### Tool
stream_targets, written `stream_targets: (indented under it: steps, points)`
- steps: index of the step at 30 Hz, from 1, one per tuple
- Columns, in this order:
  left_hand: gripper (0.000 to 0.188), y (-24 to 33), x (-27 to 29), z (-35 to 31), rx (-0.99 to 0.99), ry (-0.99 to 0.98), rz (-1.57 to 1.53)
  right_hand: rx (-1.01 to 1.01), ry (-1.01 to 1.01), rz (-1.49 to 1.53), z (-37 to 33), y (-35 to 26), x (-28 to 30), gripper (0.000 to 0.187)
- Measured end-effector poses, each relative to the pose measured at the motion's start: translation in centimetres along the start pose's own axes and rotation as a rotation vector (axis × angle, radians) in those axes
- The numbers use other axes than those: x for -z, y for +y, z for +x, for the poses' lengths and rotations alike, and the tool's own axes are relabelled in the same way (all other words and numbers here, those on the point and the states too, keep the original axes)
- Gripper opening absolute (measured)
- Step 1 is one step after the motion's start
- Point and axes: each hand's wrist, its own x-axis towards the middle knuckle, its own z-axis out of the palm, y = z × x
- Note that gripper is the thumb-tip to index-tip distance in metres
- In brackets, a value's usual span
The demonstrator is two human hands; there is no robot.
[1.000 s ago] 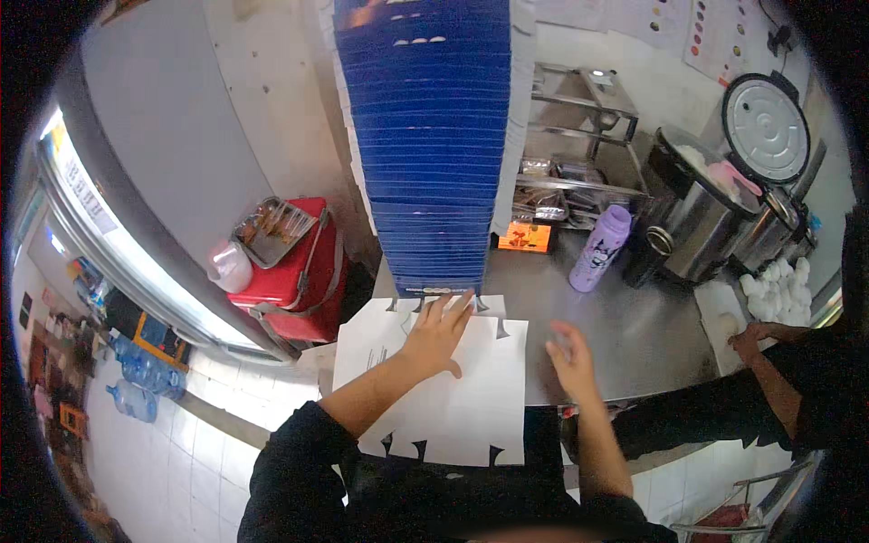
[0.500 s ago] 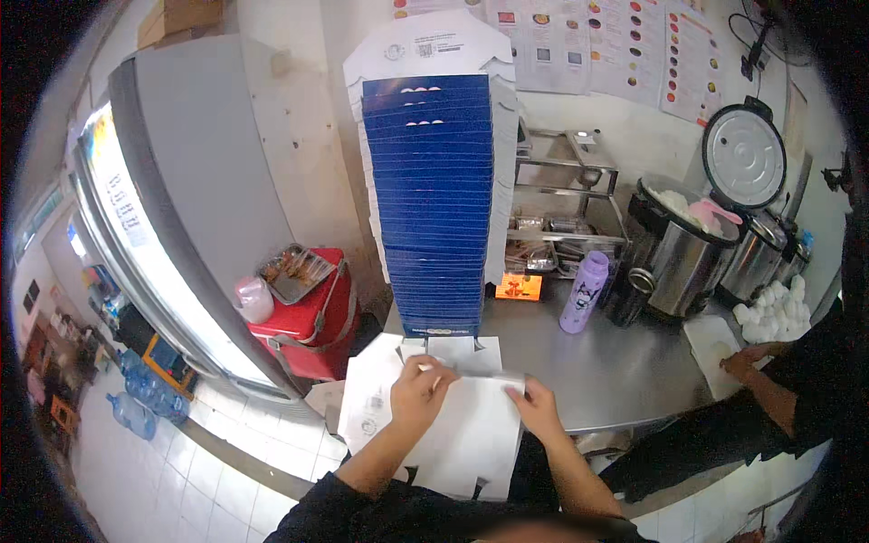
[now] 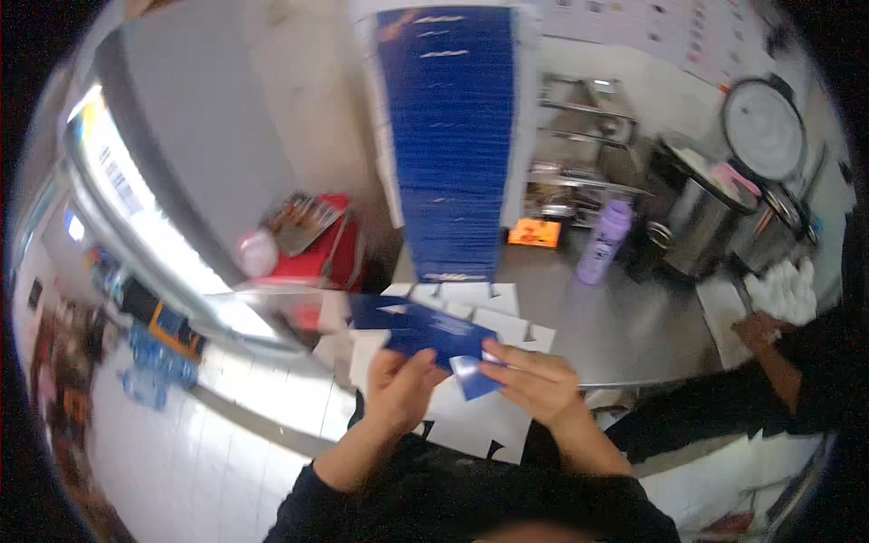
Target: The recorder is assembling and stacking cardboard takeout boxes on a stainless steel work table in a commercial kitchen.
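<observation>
A partly folded cardboard box blank [image 3: 418,331], dark blue on the side that shows, is tilted between my two hands. My left hand [image 3: 401,391] grips its lower left edge, thumb on top. On its right end, the fingers of my right hand [image 3: 536,382] press a small folded flap. Part of the blank is smeared by motion toward the left. Flat white cardboard blanks [image 3: 480,427] with notched edges lie beneath my hands. Just beyond them rises a tall stack of blue cardboard blanks [image 3: 453,163] with white edges.
Left stand a red insulated bag [image 3: 348,258] with a foil tray on it and a lit display fridge [image 3: 136,195]. On the steel counter [image 3: 625,335] are a purple bottle [image 3: 605,242], an orange card [image 3: 534,233] and a large cooker [image 3: 692,213]. Another person's hand [image 3: 759,330] is at right.
The cardboard blank is now lifted, turned blue side up and bent at one end. My hands have come lower in the picture. The view has tilted down and is blurred.
</observation>
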Motion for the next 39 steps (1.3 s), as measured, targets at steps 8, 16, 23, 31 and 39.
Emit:
stream_targets:
  steps: [8,16,23,31,39]
  points:
    - [0.016,-5.9,-1.7,-0.6,-0.155,-0.224,0.648,0.189,0.027,-0.45,-3.2,0.7,-1.3,0.03]
    - [0.015,-4.0,-1.0,0.0,-0.178,-0.374,0.403,0.019,0.073,-0.26,-4.6,0.2,-1.4,0.042]
    - [0.03,-3.8,2.4,-1.0,-0.153,-0.358,1.038,-0.005,-0.052,-0.564,-2.8,3.8,-0.1,0.045]
    - [0.026,-2.3,3.8,-0.8,-0.184,-0.227,1.094,-0.237,-0.187,-0.082,-2.7,4.1,-4.4,0.025]
    - [0.026,-2.1,2.4,-1.2,-0.231,-0.243,1.081,-0.247,0.019,0.101,-1.8,3.3,-5.1,0.013]
